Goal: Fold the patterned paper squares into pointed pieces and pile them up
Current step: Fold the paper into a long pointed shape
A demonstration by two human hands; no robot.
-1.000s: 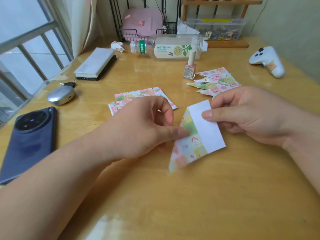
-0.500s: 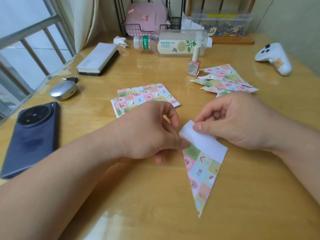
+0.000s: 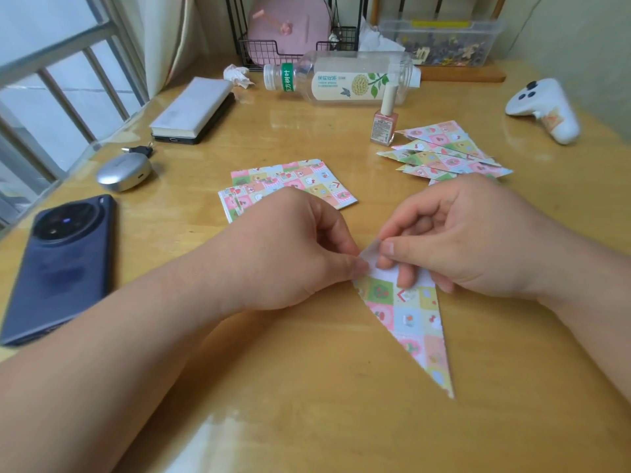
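Pinching the white upper end of a long pointed piece (image 3: 409, 322), the left hand (image 3: 300, 247) and the right hand (image 3: 478, 240) meet near the middle of the desk (image 3: 307, 421). The left thumb and forefinger grasp the piece's left corner. The right thumb and curled fingers grasp the white flap just beside it. The piece rests on the desk, patterned side up, with its sharp tip directed toward the near edge.

Beyond the left hand lies a stack of unfolded patterned squares (image 3: 307, 179), its near corner hidden by that hand. Beyond the right hand, toward the far right corner, lies a fanned pile of finished pointed pieces (image 3: 447, 155), tips pointing left. A pink nail polish bottle (image 3: 384, 126) stands upright just beside the pile.

A clear plastic bottle (image 3: 341, 80) lies on its side near the far edge. A white game controller (image 3: 543, 109) sits by the right edge. A dark phone (image 3: 58, 268) lies along the left edge, with a silver earbud case (image 3: 123, 172) beyond it.
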